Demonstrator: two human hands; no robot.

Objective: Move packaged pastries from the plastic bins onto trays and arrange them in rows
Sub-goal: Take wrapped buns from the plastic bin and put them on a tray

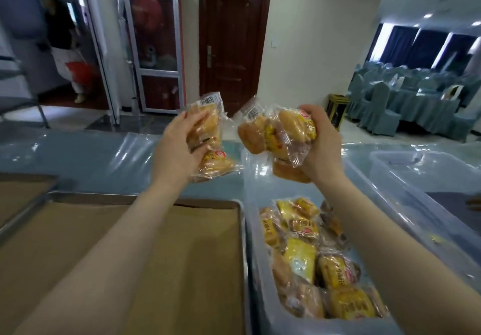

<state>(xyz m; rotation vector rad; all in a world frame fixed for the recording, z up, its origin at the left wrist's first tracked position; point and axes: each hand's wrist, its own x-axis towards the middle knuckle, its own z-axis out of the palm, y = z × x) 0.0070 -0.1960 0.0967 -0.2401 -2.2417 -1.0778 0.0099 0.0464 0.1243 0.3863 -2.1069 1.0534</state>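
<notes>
Arms (125, 235) extended forward, left hand (179, 149) gripping two pastry packs (209, 129), right hand (322, 142) clutching a bigger bunch (276, 136)

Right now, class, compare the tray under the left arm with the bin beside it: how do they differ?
The tray is shallow metal lined with brown paper; the bin is deep clear plastic. The bin holds packaged pastries; the tray shows none. Both are rectangular and sit side by side.
</notes>
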